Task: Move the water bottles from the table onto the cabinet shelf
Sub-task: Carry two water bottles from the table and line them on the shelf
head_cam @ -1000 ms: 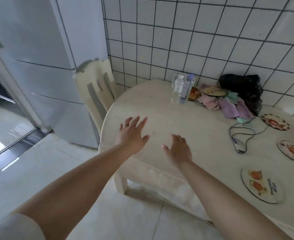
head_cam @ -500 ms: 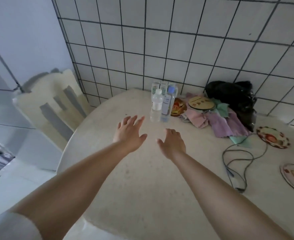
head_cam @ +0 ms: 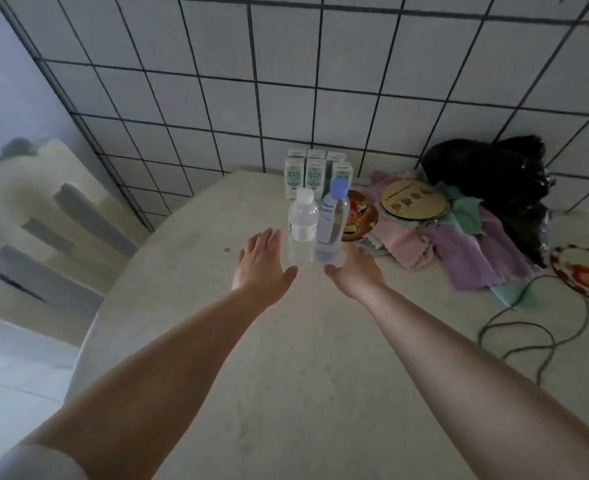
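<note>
Your left hand [head_cam: 263, 268] is spread, grasping nothing, just beside the white-capped bottle [head_cam: 302, 227]; your right hand [head_cam: 353, 271] cups the blue-capped bottle [head_cam: 331, 226] low, grip unclear. Both bottles stand touching on the table [head_cam: 286, 358]; a sideways nudge could topple them into the cartons [head_cam: 315, 171].

I'm seeing both hands spread wide: left hand [head_cam: 262, 268] nearing white-capped bottle [head_cam: 302, 226], right hand [head_cam: 355, 271] reaching blue-capped bottle [head_cam: 333, 223] on table [head_cam: 286, 375].
</note>
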